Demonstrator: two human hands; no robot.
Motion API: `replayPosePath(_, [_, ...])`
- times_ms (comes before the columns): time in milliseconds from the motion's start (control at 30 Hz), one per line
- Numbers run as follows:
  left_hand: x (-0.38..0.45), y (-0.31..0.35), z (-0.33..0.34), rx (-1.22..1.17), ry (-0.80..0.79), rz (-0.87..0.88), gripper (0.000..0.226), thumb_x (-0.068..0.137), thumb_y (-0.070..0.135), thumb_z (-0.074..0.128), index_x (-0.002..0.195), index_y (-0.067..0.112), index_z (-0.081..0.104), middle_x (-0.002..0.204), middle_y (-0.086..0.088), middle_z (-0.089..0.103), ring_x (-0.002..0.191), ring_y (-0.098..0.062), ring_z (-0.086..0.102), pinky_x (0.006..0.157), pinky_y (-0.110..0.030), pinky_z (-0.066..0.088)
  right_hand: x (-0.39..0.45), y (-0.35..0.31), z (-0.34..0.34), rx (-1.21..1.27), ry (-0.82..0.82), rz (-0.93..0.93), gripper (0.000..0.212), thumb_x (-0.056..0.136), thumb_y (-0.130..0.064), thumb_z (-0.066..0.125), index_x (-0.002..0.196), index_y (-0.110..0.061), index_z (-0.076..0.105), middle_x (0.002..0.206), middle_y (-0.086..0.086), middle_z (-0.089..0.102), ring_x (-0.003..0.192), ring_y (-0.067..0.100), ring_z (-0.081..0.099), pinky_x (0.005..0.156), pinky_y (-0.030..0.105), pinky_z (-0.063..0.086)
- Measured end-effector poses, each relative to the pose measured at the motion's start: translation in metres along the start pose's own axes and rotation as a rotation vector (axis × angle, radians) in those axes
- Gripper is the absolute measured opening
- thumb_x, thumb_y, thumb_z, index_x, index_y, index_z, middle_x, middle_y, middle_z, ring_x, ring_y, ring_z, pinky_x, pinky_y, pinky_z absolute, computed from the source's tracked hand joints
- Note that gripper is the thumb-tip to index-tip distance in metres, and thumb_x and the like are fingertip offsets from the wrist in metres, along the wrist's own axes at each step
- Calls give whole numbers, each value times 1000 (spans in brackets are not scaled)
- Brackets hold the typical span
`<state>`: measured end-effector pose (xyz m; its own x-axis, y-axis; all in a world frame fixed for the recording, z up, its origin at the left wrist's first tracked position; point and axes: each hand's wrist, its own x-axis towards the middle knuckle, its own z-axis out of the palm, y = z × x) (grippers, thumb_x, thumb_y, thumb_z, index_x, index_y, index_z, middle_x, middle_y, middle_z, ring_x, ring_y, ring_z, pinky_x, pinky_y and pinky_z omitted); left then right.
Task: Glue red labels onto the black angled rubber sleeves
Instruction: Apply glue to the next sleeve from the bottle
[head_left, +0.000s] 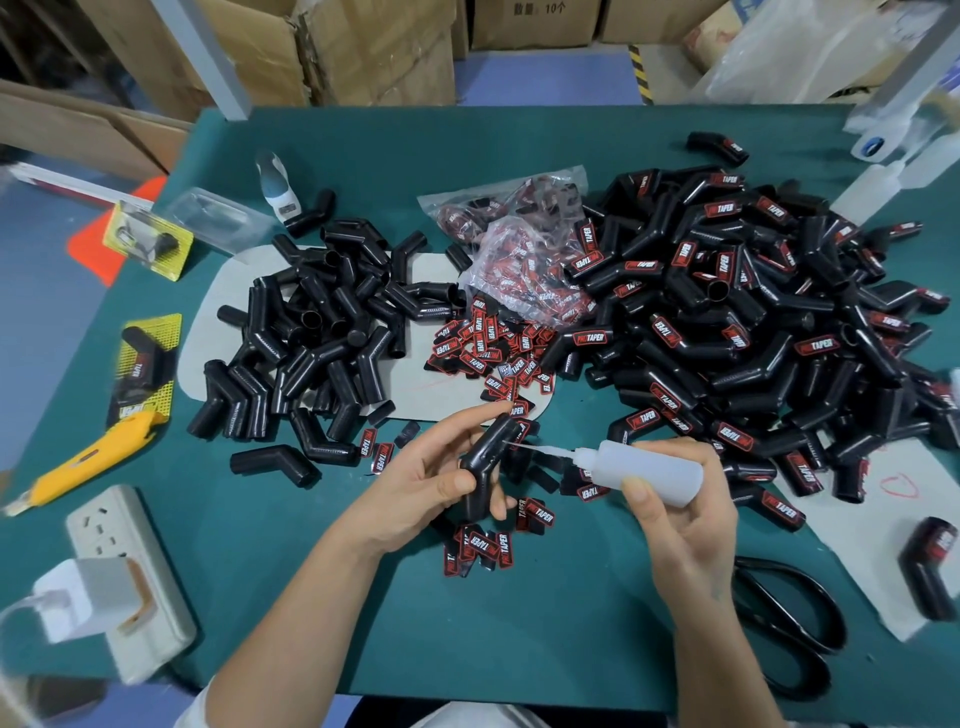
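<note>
My left hand (426, 480) grips a black angled rubber sleeve (485, 460) above the green table's near middle. My right hand (680, 512) holds a translucent glue bottle (647, 470), its thin nozzle touching the sleeve's upper arm. Loose red labels (480, 551) lie just below my hands, and more labels (483, 348) are scattered at the centre by a clear bag of labels (519, 260). A pile of unlabelled sleeves (317, 332) lies to the left. A large pile of labelled sleeves (753, 312) fills the right side.
A yellow utility knife (88, 457) and a white power strip (130, 582) with a charger sit at the left. Black scissors (789, 623) lie at the near right. Spare bottles (878, 187) stand at the far right. Cardboard boxes (363, 52) stand behind the table (519, 649).
</note>
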<state>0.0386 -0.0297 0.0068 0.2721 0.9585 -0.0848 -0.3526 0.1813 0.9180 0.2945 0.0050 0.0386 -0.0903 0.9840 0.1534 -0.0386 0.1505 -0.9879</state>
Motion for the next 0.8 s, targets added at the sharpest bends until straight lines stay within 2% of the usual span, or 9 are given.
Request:
replayPosePath(200, [-1, -3, -4, 1, 0, -26, 75, 97, 37, 74, 161, 20, 39, 102, -5, 63, 87, -30, 74, 95, -61, 53, -2, 0, 2, 3, -49, 8, 27, 85, -32, 71, 107, -46, 66, 102, -15, 69, 87, 2, 67, 72, 14, 53])
replayPosePath(367, [0, -4, -4, -11, 2, -26, 75, 96, 37, 75, 160, 20, 40, 101, -6, 61, 86, -31, 74, 95, -61, 54, 0, -1, 1, 11, -1, -3, 28, 86, -30, 69, 107, -48, 65, 102, -19, 69, 88, -2, 67, 74, 10, 52])
replayPosePath(433, [0, -4, -4, -17, 1, -31, 75, 96, 37, 75, 160, 20, 41, 101, -5, 62, 86, -31, 74, 95, -62, 53, -1, -1, 2, 10, -28, -2, 27, 86, -28, 68, 109, -42, 64, 102, -19, 69, 89, -3, 66, 74, 10, 52])
replayPosePath(533, [-1, -4, -4, -27, 11, -34, 74, 95, 38, 76, 159, 21, 42, 101, -6, 62, 86, -31, 74, 95, -59, 54, -2, 3, 2, 13, -32, 18, 25, 86, -28, 69, 110, -24, 61, 102, -18, 69, 88, -2, 67, 73, 11, 53])
replayPosePath(667, [0, -3, -4, -36, 8, -30, 73, 96, 37, 75, 159, 21, 42, 101, -7, 61, 86, -31, 74, 96, -59, 54, 0, 0, 1, 6, 5, 6, 26, 86, -31, 69, 107, -45, 65, 102, -18, 69, 86, -1, 67, 73, 11, 52])
replayPosePath(800, [-1, -3, -4, -47, 2, -32, 73, 96, 37, 75, 159, 21, 42, 101, -5, 62, 86, -31, 73, 95, -59, 53, 0, -1, 2, -8, -32, -15, 30, 86, -29, 70, 108, -48, 65, 103, -20, 69, 89, -2, 67, 74, 11, 52])
